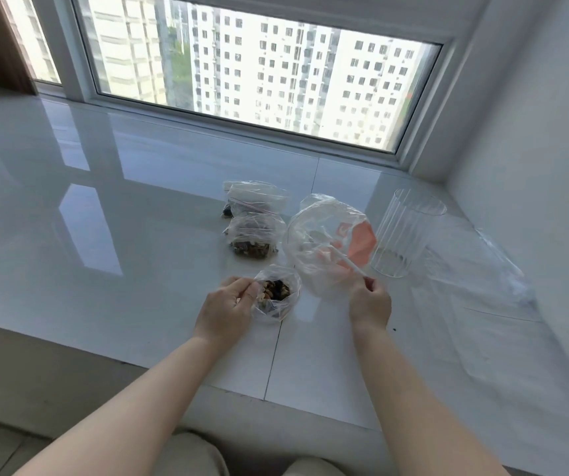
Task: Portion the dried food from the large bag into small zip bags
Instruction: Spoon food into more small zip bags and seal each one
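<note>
A large clear bag (pixel 324 249) with an orange print stands open on the white sill. My right hand (pixel 370 302) pinches the handle of a white spoon (pixel 346 261) whose bowl reaches into that bag. A small zip bag (pixel 276 297) holding brown and dark dried food stands open at the front, and my left hand (pixel 226 305) pinches its left rim. Two filled small zip bags lie behind it: one (pixel 252 240) in the middle and one (pixel 254 199) farther back.
A ribbed clear glass (pixel 405 235) stands right of the large bag. Clear empty plastic bags (pixel 482 269) lie flat farther right near the wall. The glossy white sill (pixel 121 235) stretches left; a window runs along the back. Its front edge drops off below my forearms.
</note>
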